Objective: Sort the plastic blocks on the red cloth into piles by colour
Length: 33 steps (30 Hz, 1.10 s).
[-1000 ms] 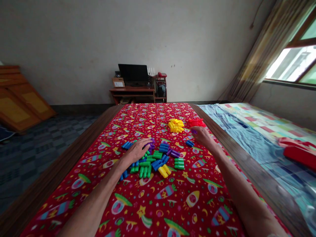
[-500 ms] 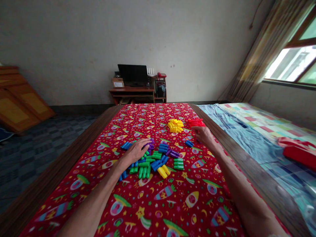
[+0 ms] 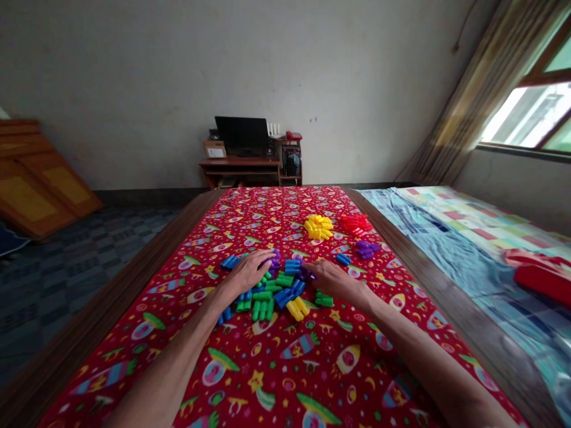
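Note:
A mixed pile of ribbed plastic toy blocks lies mid-table, with green blocks, blue blocks and a yellow block. My left hand rests over its left side, thumb and fingers apart, fingertips by purple blocks. At the pile's right side, my right hand has its fingers closed down on a purple block, partly hidden by them. Beyond it sit a yellow heap, a red heap, a small purple group and a lone blue block.
A red patterned cloth covers the wooden table. To the right is a bed with a red item on it. A desk with a monitor stands at the far wall; a cabinet is at left.
My right hand has moved from beside the red heap back left to the pile, uncovering the small purple group. My left hand has stayed over the pile.

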Tool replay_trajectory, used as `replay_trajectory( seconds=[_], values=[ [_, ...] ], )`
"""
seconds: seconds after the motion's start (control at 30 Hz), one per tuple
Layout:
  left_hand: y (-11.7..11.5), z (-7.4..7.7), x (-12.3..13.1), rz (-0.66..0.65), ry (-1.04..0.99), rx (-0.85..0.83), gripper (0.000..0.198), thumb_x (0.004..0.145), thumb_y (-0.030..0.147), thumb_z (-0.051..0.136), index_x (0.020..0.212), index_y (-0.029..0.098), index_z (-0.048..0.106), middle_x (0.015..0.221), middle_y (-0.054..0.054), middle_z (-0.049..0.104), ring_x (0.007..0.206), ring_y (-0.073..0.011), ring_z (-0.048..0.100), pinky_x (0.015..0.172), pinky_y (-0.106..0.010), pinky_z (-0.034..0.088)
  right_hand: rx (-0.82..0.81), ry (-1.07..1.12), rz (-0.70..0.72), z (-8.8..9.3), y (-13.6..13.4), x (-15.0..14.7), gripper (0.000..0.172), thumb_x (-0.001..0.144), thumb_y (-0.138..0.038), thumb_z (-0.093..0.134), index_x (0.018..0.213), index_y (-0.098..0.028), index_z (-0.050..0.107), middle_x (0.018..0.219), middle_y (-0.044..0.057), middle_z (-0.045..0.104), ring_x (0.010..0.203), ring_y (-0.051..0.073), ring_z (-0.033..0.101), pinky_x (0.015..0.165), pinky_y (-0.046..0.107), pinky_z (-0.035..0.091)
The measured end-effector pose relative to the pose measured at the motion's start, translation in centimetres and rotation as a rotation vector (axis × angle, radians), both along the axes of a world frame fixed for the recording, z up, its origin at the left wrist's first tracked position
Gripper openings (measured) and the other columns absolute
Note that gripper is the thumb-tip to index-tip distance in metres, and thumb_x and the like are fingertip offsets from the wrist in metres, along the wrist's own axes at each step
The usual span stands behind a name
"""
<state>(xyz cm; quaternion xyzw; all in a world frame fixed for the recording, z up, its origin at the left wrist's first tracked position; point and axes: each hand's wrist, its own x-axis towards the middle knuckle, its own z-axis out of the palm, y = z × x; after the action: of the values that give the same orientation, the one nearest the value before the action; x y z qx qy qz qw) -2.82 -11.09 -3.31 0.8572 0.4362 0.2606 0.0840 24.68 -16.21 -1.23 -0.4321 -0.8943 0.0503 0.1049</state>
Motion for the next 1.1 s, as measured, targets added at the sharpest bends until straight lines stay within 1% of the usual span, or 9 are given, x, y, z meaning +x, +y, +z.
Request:
replay_trajectory(
  seconds=[0.13,0.3,0.43,0.57,0.67,0.77,0.87,0.97,1.1],
  values=[
    [-0.1,0.3,0.1,0.009,0.003,-0.014,0.043,0.092,0.040,0.036,0.116,0.020,0.066,0.123,-0.008,0.066,0.117,-0.0226,0.059,0.106,-0.041,0.044,0.063,0.098,-0.046,1.4,1.2,1.7,0.040,0.085,-0.014,0.052,0.125,-0.017,0.059,0.103,0.010,0.068,0.095,0.018,0.061,0.085,0.028,0.047],
    [-0.1,0.3,0.1,0.011,0.003,-0.023,0.043,0.092,0.040,0.037,0.115,0.020,0.066,0.124,-0.008,0.066,0.116,-0.0224,0.059,0.105,-0.041,0.044,0.085,0.023,-0.482,4.7,3.2,6.2,0.042,0.086,-0.017,0.052,0.128,-0.015,0.059,0.108,0.014,0.069,0.099,0.024,0.062,0.082,0.030,0.045],
    [-0.1,0.3,0.2,0.008,-0.008,-0.015,0.044,0.091,0.041,0.037,0.114,0.019,0.067,0.123,-0.009,0.066,0.115,-0.0230,0.060,0.105,-0.041,0.044,0.024,-0.103,-0.768,5.6,3.5,10.1,0.029,0.086,-0.021,0.050,0.105,-0.013,0.071,0.099,0.017,0.070,0.094,0.026,0.064,0.072,0.029,0.045],
    [-0.2,0.4,0.2,0.015,0.006,-0.018,0.045,0.091,0.041,0.036,0.115,0.018,0.067,0.124,-0.009,0.066,0.117,-0.0229,0.059,0.106,-0.040,0.044,-0.022,-0.109,-0.853,5.1,3.6,12.3,0.028,0.086,-0.024,0.049,0.094,-0.013,0.073,0.096,0.016,0.070,0.090,0.025,0.066,0.067,0.028,0.043],
    [-0.2,0.5,0.2,0.018,0.012,-0.025,0.046,0.091,0.041,0.035,0.116,0.017,0.066,0.124,-0.010,0.065,0.117,-0.0233,0.058,0.106,-0.041,0.044,0.045,-0.054,-0.848,5.2,3.7,11.7,0.030,0.089,-0.026,0.046,0.095,-0.014,0.073,0.094,0.015,0.071,0.088,0.025,0.066,0.068,0.028,0.043],
    [-0.2,0.5,0.2,0.016,0.013,-0.025,0.046,0.092,0.041,0.035,0.115,0.018,0.066,0.123,-0.010,0.065,0.117,-0.0232,0.059,0.106,-0.041,0.044,0.136,0.053,-0.731,5.3,3.4,8.6,0.032,0.093,-0.022,0.041,0.095,-0.014,0.072,0.089,0.014,0.072,0.084,0.023,0.067,0.070,0.028,0.044],
    [-0.2,0.5,0.2,0.016,0.025,-0.018,0.047,0.092,0.042,0.034,0.115,0.017,0.066,0.124,-0.010,0.065,0.117,-0.0232,0.058,0.106,-0.040,0.044,0.103,0.198,-0.335,4.1,2.4,3.8,0.030,0.094,-0.022,0.042,0.099,-0.014,0.071,0.089,0.011,0.072,0.080,0.018,0.067,0.073,0.025,0.047],
    [-0.2,0.5,0.2,0.015,0.037,-0.011,0.047,0.093,0.041,0.033,0.116,0.017,0.066,0.124,-0.010,0.065,0.118,-0.0228,0.058,0.106,-0.040,0.043,0.085,0.247,0.066,1.7,1.3,-0.4,0.033,0.091,-0.024,0.050,0.120,-0.015,0.063,0.114,0.014,0.067,0.101,0.021,0.064,0.085,0.029,0.049],
    [-0.2,0.5,0.2,0.007,0.052,0.009,0.044,0.093,0.036,0.034,0.117,0.016,0.065,0.122,-0.010,0.066,0.116,-0.0220,0.059,0.104,-0.039,0.045,0.080,0.221,0.174,-1.2,1.5,-2.4,0.050,0.087,-0.017,0.052,0.136,-0.011,0.050,0.130,0.020,0.057,0.121,0.027,0.053,0.098,0.040,0.045]
  ],
)
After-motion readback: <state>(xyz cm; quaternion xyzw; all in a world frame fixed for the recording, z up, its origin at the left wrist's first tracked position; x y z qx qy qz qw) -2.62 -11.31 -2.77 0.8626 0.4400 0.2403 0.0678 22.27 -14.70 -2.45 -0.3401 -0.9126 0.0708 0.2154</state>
